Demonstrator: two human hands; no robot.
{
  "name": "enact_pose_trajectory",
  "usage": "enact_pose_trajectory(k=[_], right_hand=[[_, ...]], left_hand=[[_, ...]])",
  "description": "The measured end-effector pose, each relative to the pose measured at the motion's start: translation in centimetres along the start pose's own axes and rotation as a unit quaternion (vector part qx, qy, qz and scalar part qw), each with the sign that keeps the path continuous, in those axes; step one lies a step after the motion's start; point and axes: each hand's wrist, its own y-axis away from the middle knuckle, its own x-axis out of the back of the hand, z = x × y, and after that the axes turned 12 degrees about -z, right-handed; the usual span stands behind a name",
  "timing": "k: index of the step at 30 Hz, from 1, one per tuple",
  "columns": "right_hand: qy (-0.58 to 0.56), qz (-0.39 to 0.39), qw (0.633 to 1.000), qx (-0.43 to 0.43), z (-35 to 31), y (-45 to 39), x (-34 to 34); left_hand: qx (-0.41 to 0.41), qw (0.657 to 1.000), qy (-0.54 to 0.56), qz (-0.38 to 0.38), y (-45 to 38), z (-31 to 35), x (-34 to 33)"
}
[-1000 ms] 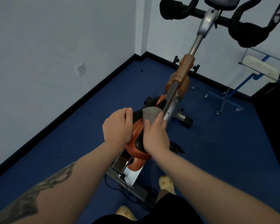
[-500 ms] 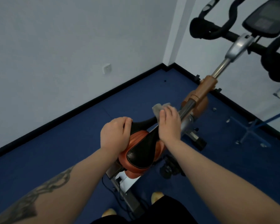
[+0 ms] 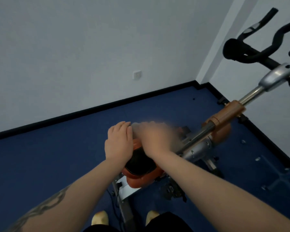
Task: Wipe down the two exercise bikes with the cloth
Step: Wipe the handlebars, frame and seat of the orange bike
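Head view looks down at two bare arms reaching out over a bike [image 3: 224, 119]. Its seat [image 3: 137, 166] is black on top with orange sides, and it sits right under the hands.

The left hand [image 3: 119, 143] lies on the left side of the seat, fingers curved down over the edge, holding it. The left arm has a dark tattoo [image 3: 45, 206] near the elbow.

The right hand [image 3: 155, 139] is over the front part of the seat, just beside the left hand. It is very blurry. A pale grey smear at its fingertips may be the cloth [image 3: 137, 127] — too blurry to be sure, so I cannot tell if the hand is gripping it or lying flat on it.

From the seat a grey metal bar [image 3: 196, 141] runs up and to the right into an orange tube [image 3: 229, 113]. Then a shiny post [image 3: 251, 95] goes up to the black handlebars [image 3: 241, 52] near the top right corner.

The floor [image 3: 57, 156] is dark blue, with a black strip along the bottom of the white wall [image 3: 74, 47]. A small white socket [image 3: 137, 75] sits low on the wall. Two pale yellow shoes [image 3: 100, 217] show at the bottom, one on each side of the bike's base — black shorts show there too.
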Motion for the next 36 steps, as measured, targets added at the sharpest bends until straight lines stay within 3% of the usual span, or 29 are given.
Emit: enact_pose_trajectory(k=[2,4,6,8,10,13,15,18,21,24,26,28,30,34,36], right_hand=[[-0.016,-0.005,0.993,0.118,0.6,-0.2,0.4],[-0.012,-0.070,0.984,0.164,3.2,-1.5,1.9],[0.016,-0.121,0.986,0.116,5.8,-2.5,2.5],[0.068,-0.110,0.991,0.027,5.6,-3.2,2.3],[0.099,-0.092,0.990,0.042,3.1,-3.2,1.0],[0.014,-0.081,0.989,0.125,0.6,-2.8,0.2],[-0.017,-0.132,0.976,0.170,1.6,-3.6,0.9],[0.000,-0.256,0.958,0.130,2.9,-5.7,2.3],[-0.001,-0.264,0.958,0.115,0.7,-6.1,1.9],[-0.056,-0.201,0.955,0.212,-2.0,-4.3,0.8],[-0.021,-0.167,0.920,0.354,-2.5,-3.4,0.8],[-0.018,-0.195,0.874,0.445,-2.2,-4.0,1.1],[-0.055,-0.267,0.860,0.432,-2.5,-5.5,1.5],[-0.023,-0.297,0.907,0.299,-5.6,-7.1,1.5],[0.064,-0.264,0.891,0.364,-6.4,-6.0,0.8]], left_hand=[[0.005,1.000,0.009,0.004,1.3,0.0,-0.3],[0.007,1.000,0.027,0.010,2.6,-0.2,-0.6],[0.003,0.998,0.066,0.013,3.5,-0.5,-1.0],[-0.007,0.993,0.115,0.007,3.7,-0.4,-1.0],[-0.025,0.986,0.162,-0.015,3.9,-0.6,-0.7],[-0.039,0.983,0.167,-0.068,4.6,-1.4,-0.4],[-0.002,0.979,0.189,-0.076,5.2,-1.6,-0.6],[0.092,0.947,0.300,-0.068,6.0,-1.4,-1.2],[0.093,0.921,0.371,-0.077,6.0,-1.6,-1.9],[0.103,0.921,0.369,-0.067,6.0,-1.7,-2.0],[0.097,0.929,0.349,-0.074,5.8,-1.8,-1.8],[0.063,0.936,0.337,-0.084,5.5,-2.1,-1.9],[0.055,0.930,0.349,-0.099,5.3,-2.3,-1.8],[0.092,0.920,0.365,-0.107,5.4,-2.4,-1.9],[0.079,0.928,0.352,-0.093,5.6,-2.2,-1.8]])
